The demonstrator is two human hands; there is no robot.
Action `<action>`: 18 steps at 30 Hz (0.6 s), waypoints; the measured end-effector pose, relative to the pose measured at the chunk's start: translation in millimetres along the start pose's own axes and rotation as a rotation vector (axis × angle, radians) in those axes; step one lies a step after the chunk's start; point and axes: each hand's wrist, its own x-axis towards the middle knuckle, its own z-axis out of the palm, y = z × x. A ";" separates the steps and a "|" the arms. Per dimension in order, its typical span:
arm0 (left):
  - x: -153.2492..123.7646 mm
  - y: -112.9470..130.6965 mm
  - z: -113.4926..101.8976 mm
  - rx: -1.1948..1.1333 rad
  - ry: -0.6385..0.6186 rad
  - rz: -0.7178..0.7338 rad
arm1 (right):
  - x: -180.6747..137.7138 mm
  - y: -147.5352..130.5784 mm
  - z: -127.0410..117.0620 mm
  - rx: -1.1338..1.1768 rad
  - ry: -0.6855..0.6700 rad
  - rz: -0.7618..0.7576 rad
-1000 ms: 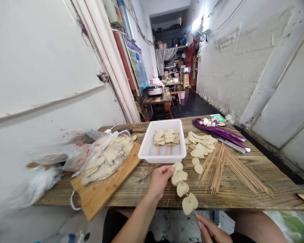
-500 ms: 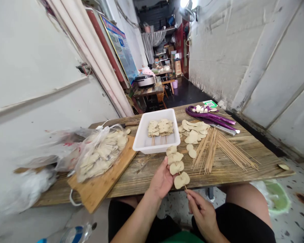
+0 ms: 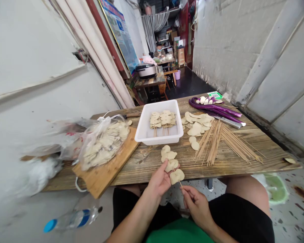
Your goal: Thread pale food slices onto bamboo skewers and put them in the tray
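My left hand (image 3: 159, 181) is closed round the pale slices threaded on a skewer (image 3: 171, 163) just past the table's near edge. Below it, my right hand (image 3: 195, 204) pinches the bare lower end of the same stick. A white tray (image 3: 145, 124) beyond the skewer holds several finished skewers. Loose slices (image 3: 198, 124) and a spread of bare bamboo sticks (image 3: 225, 141) lie to the right on the wooden table (image 3: 258, 148).
A wooden cutting board (image 3: 103, 173) at the left carries a clear bag of slices (image 3: 103, 141). Purple eggplants (image 3: 215, 108) and a knife (image 3: 226, 121) lie at the far right. A plastic bottle (image 3: 71, 219) lies on the floor. A green basin (image 3: 277, 190) sits under the table's right end.
Both hands have drawn the skewer back toward me, off the table edge. The slices sit closer together along the stick. My view has tipped downward.
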 end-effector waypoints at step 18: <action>2.5 -15.0 12.9 0.008 0.103 0.185 | 1.4 -8.0 6.9 0.069 0.026 0.068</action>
